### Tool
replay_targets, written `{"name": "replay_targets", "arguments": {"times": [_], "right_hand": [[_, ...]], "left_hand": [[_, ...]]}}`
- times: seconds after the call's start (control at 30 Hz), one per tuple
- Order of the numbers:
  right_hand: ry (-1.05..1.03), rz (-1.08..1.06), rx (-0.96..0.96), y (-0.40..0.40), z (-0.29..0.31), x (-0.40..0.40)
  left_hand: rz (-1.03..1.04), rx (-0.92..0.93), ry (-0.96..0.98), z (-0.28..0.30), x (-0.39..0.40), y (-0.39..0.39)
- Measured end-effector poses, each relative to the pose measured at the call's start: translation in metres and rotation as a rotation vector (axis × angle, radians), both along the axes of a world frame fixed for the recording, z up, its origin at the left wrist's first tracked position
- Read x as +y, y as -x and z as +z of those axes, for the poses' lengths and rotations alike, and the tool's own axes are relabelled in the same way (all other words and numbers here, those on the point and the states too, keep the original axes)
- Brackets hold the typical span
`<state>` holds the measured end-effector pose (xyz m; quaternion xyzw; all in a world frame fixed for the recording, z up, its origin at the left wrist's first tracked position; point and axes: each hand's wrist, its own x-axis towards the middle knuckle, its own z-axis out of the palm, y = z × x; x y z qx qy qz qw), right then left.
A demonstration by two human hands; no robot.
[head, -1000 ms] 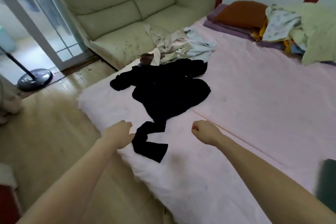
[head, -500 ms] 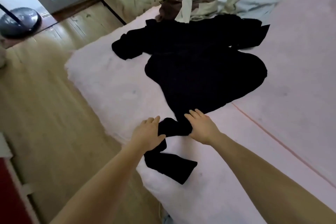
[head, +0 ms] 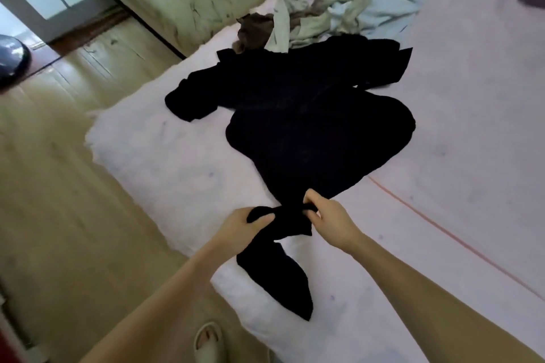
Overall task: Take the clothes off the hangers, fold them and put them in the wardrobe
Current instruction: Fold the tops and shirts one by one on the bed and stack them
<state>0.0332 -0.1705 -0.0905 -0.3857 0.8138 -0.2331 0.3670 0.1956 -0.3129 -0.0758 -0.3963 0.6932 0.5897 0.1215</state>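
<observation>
Hands: left [head: 241,225], right [head: 330,222] grip black garment [head: 309,132]; bed [head: 442,215]

I see the black garment [head: 309,127] as one dark mass; I cannot make out its folds or seams. The fingertips of my left hand [head: 241,225] and right hand [head: 330,221] are buried in the fabric. The frame's edges crop a slipper [head: 208,342] and a dark round base [head: 10,60].

Matt black cloth garment [head: 309,127] on fluffy pale-pink bedcover [head: 457,132], glossy wood floor [head: 59,186]
</observation>
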Motion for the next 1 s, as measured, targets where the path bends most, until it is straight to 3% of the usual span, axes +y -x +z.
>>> {"name": "replay_targets", "arguments": {"times": [0.1,0.23,0.4,0.6,0.73,0.87,1.0], "right_hand": [[0.061,-0.026,-0.012,-0.016,0.045,0.011],[-0.035,-0.029,-0.032,-0.041,0.097,0.016],[0.000,-0.278,-0.113,-0.062,0.158,0.039],[-0.349,-0.162,-0.172,-0.094,0.189,0.099],[-0.406,-0.253,-0.130,-0.099,0.188,0.124],[-0.333,-0.417,-0.100,-0.102,0.186,0.144],[0.020,-0.769,-0.082,-0.096,0.200,0.156]], "left_hand": [[0.000,0.094,0.035,0.041,-0.020,-0.003],[-0.173,0.135,0.153,0.082,-0.035,-0.008],[-0.349,0.185,0.188,0.136,-0.024,-0.012],[-0.731,0.163,0.161,0.151,0.024,-0.034],[-0.857,0.124,0.263,0.149,0.048,-0.019],[-0.758,0.115,0.298,0.149,0.074,0.003],[-0.200,0.196,0.138,0.164,0.078,0.024]]}}
